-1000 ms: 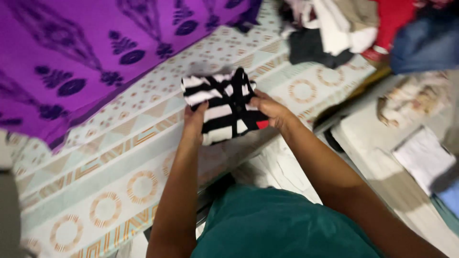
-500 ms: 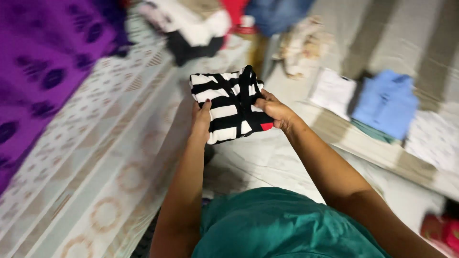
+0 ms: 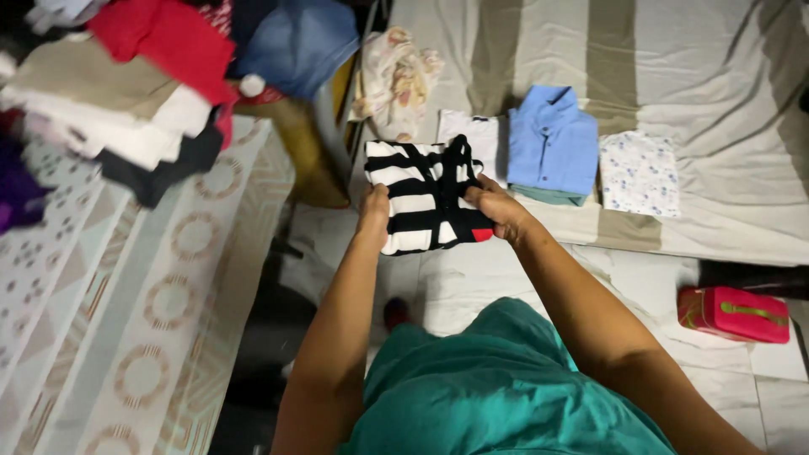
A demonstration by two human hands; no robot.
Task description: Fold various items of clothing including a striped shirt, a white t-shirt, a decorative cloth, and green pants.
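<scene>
Both hands held a folded black-and-white striped garment (image 3: 428, 195) in the air above the floor: the left hand (image 3: 373, 211) gripped its left edge, the right hand (image 3: 497, 206) its right edge, fingers closed on the cloth. It looked fully folded but not set down. On the striped bed (image 3: 716, 126) lay a folded white garment (image 3: 476, 135), a blue shirt (image 3: 552, 143) and a floral piece (image 3: 638, 173), with bare sheet beyond. An unfolded heap (image 3: 143, 93) remained on the patterned bed (image 3: 126, 337).
</scene>
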